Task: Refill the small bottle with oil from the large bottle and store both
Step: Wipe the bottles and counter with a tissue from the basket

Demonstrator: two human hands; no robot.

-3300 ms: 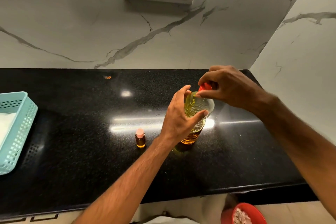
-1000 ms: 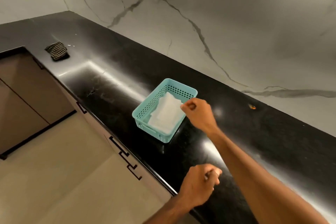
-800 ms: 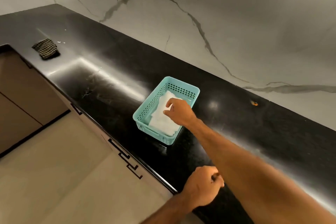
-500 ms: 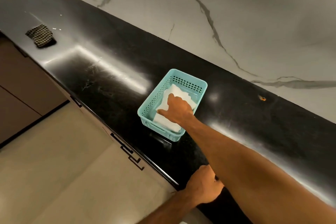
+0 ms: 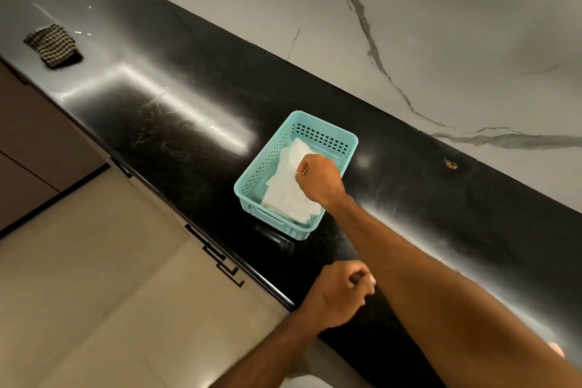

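My right hand (image 5: 319, 181) reaches into the teal basket (image 5: 327, 124), fingers curled into a fist over the white paper (image 5: 285, 195) that lines its floor. Whether those fingers pinch the paper or something small I cannot tell, because the knuckles hide whatever is under them. My left hand (image 5: 338, 296) sits nearer to me than the basket, at the front edge of the black bench (image 5: 189, 98), its fingers curled with a pale tip showing at the thumb side; I cannot tell what it holds, if anything. Neither the small bottle nor the large bottle appears anywhere in this view, so I cannot say where they stand.

The basket rests on the bench with its long sides running from the front edge toward the marble wall (image 5: 441, 25) behind it. My right forearm crosses the bench to the right of the basket and covers a broad strip of the surface there. Far to the left of the basket lies a folded checked cloth (image 5: 52, 46), well apart from everything else, with a few pale specks just beside it. To the right of the basket, close to the wall, sits a small orange-brown spot (image 5: 452, 164), too small to identify. In front of the basket, below the bench edge, are dark cabinet fronts with angular handles (image 5: 220, 258), and beyond them a beige tiled floor (image 5: 94, 277).
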